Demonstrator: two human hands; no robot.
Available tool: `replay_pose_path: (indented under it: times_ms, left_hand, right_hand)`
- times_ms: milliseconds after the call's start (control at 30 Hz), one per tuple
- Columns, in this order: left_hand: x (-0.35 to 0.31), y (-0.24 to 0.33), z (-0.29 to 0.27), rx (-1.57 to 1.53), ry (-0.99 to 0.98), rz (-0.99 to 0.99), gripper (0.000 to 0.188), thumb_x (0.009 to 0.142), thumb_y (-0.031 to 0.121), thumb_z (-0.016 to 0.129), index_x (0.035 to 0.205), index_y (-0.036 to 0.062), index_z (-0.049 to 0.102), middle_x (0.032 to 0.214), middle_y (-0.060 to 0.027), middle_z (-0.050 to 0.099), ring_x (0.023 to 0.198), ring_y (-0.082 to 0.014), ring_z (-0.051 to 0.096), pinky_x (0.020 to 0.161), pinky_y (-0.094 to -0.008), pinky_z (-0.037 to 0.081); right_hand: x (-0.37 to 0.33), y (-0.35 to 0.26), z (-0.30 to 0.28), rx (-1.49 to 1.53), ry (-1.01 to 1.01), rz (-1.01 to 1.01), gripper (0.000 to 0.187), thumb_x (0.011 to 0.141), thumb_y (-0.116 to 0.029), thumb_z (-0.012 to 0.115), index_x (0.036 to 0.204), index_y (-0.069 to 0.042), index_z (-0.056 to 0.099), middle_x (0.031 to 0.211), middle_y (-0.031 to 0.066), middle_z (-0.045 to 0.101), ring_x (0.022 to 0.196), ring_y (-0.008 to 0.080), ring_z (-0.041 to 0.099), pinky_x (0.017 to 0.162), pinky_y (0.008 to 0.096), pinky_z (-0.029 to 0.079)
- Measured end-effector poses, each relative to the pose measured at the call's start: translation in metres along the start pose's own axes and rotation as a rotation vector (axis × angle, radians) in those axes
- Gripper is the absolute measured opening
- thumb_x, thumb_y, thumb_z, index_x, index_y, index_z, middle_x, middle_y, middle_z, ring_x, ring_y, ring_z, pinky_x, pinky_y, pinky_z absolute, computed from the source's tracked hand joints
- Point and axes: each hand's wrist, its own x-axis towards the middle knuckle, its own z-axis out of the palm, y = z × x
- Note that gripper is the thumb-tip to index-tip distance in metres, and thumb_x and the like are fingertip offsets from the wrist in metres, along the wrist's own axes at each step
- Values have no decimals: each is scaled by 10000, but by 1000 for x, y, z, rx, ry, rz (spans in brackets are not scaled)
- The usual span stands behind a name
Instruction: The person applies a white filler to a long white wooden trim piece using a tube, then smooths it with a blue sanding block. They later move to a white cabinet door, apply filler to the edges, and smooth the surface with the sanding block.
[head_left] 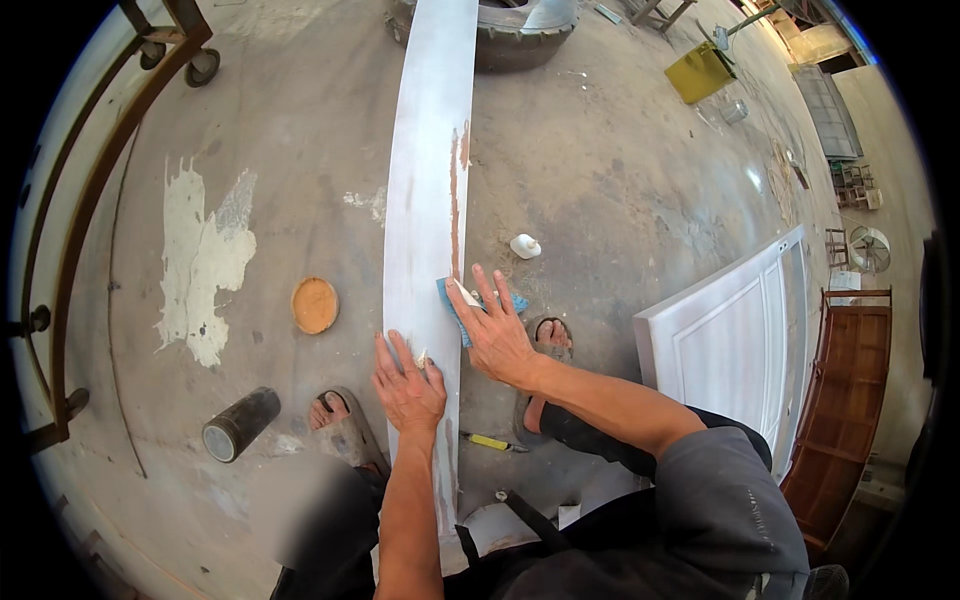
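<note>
A long white board [428,190] runs away from me between my feet, with a brown bare strip along its right edge. My right hand [500,335] presses a folded blue-and-white sheet [452,306], which looks like sandpaper, onto that edge, fingers stretched over it. Flat on the board's near left part rests my left hand [410,388], fingers apart. A small pale lump [423,360] shows between its index finger and thumb; whether the hand touches it I cannot tell.
Left of the board are a round tub of orange-brown paste [316,306] and a dark cylinder [241,424]. To its right lie a white bottle [525,246], a yellow-handled tool [490,442] and a white panelled door [720,340]. A tyre [525,35] sits under the far end.
</note>
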Motion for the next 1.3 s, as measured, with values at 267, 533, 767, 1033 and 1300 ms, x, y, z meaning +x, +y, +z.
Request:
replay_pose_path:
  times_ms: [267, 533, 767, 1033, 1300]
  left_hand:
    - [-1, 2, 0, -7, -8, -11, 780, 935, 215, 627, 1609, 9, 292, 1597, -249, 338, 1356, -417, 473, 1055, -516, 413]
    - [0, 1, 1, -8, 4, 0, 784, 933, 218, 628, 1609, 8, 289, 1588, -256, 344, 1358, -431, 469, 1053, -523, 416]
    - [0, 0, 2, 7, 11, 8, 792, 933, 230, 638, 1608, 8, 289, 1585, -261, 347, 1362, -427, 468, 1050, -519, 420]
    - [1, 1, -2, 10, -2, 9, 783, 936, 223, 633, 1604, 1, 290, 1570, -271, 366, 1348, -431, 476, 1047, -511, 423]
    - [2, 1, -2, -2, -4, 22, 788, 930, 213, 637, 1603, -1, 287, 1579, -266, 357, 1355, -436, 469, 1048, -522, 421]
  right_hand:
    - [-25, -21, 15, 74, -9, 94, 975, 727, 42, 609, 1618, 60, 213, 1335, 273, 618, 1523, 551, 189, 1236, 681, 104]
    - [-23, -38, 12, 187, -25, 230, 907, 842, 3, 600, 1636, 24, 162, 1259, 292, 634, 1522, 575, 130, 1233, 678, 84]
    - [-16, -39, 14, 223, 10, 285, 853, 899, -26, 594, 1642, -5, 176, 1307, 291, 617, 1504, 598, 138, 1236, 659, 108]
    - [-15, -45, 15, 281, -12, 328, 874, 885, -16, 580, 1649, -17, 155, 1377, 301, 571, 1486, 621, 146, 1237, 664, 93]
    - [21, -13, 9, 173, 73, 242, 982, 783, -2, 608, 1646, 5, 140, 1293, 284, 625, 1486, 627, 155, 1234, 682, 76]
